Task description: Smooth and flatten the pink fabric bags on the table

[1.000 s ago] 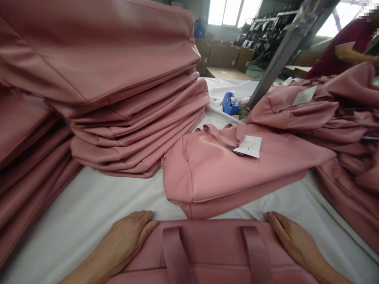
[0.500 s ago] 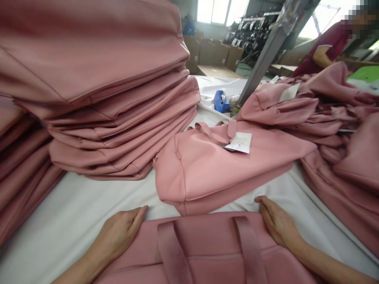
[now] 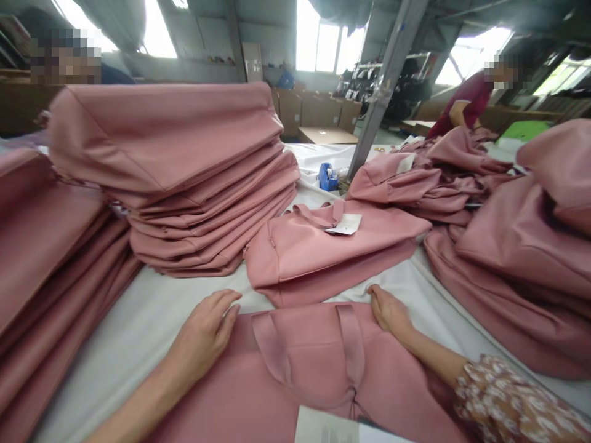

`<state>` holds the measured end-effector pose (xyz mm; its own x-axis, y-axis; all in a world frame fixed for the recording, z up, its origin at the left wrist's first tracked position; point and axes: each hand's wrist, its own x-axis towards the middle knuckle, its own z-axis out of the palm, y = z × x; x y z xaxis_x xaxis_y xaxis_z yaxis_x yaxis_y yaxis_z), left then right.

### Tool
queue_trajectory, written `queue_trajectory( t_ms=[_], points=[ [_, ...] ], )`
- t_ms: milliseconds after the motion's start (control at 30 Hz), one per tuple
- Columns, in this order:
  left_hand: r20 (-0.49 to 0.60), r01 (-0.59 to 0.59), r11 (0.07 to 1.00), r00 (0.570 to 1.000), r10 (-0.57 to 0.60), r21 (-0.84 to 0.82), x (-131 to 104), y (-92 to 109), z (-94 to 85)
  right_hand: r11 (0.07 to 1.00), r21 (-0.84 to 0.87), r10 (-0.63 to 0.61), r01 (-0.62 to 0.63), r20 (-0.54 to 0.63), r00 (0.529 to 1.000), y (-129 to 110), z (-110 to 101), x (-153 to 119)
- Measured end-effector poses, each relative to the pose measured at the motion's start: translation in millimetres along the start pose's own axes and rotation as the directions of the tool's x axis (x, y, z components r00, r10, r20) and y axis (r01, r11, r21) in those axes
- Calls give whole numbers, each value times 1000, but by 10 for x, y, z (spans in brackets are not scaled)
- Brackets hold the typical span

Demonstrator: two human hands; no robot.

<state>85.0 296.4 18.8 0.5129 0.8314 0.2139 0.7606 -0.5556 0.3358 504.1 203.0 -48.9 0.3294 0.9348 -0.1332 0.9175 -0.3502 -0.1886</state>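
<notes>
Over the last second both hands had slid back along the pink bag (image 3: 305, 369) lying flat on the white tabletop (image 3: 138, 320), the left hand (image 3: 205, 335) and right hand (image 3: 390, 311) resting open-palmed at its upper corners, gripping nothing, apparently smoothing it.

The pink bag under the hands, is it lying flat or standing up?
Flat. The pink bag lies spread on the white table, straps on top, both hands pressing its corners.

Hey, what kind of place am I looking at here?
Probably a bag factory or packing workshop: tall stacks of identical pink bags on a cloth-covered table, cardboard boxes behind, and another worker at a pile of bags.
</notes>
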Motion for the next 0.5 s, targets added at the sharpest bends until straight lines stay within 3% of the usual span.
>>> queue_trajectory(
  t_ms=[67,100,133,200,267,300,367,500],
  points=[
    [-120,-160,982,978,171,98,-181,164,-206,1000,-12,-1,1,-14,1000,-9,-6,-2],
    [-112,-156,973,978,176,172,-293,201,-272,1000,-13,-3,2,-19,1000,-8,-6,-5],
    [-88,-95,965,989,120,243,-413,204,-306,1000,-11,-4,4,-21,1000,-6,-3,-8],
    [-59,145,921,989,-133,362,-649,121,-275,1000,2,-8,9,-21,1000,4,11,-13],
    [19,343,829,920,-391,441,-840,-14,-147,1000,22,-21,21,-18,1000,18,35,-7],
    [94,364,807,886,-454,464,-907,-72,-67,999,31,-29,30,-19,999,27,48,1],
    [178,351,799,856,-485,488,-981,-131,86,998,43,-45,46,-23,999,46,71,24],
    [171,364,779,845,-507,510,-973,-56,215,996,58,-65,66,-23,998,105,136,84]
  ],
)
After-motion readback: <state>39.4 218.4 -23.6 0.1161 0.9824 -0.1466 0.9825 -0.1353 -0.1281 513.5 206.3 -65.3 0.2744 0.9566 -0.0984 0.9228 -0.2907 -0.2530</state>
